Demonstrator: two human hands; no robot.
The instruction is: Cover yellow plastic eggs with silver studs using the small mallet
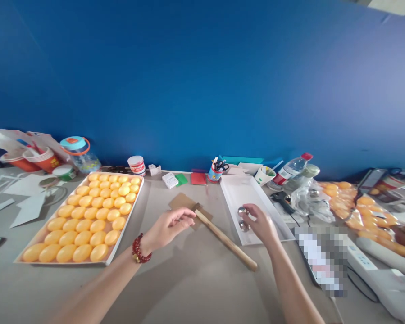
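Observation:
My right hand [261, 224] is over the near part of a shallow white box [256, 189], thumb and fingers closed on a shiny silver ball [243, 211]. Just below it, a second shiny ball [244, 226] lies in the box. My left hand [168, 228], with a red bead bracelet [140, 250] at the wrist, is held with its fingers loosely stretched out and nothing visible in them. Its fingertips are near the far end of a wooden stick-like handle [227, 242]. That end lies over a brown cardboard piece [182, 201]; what it carries there is too unclear to name.
On the left sits a white tray [111, 255] filled with rows of orange balls [97, 213]. Along the blue wall stand a pen cup [215, 172], a red square [198, 178] and a bottle [292, 168]. A phone [319, 261] and a power strip [371, 272] lie at right.

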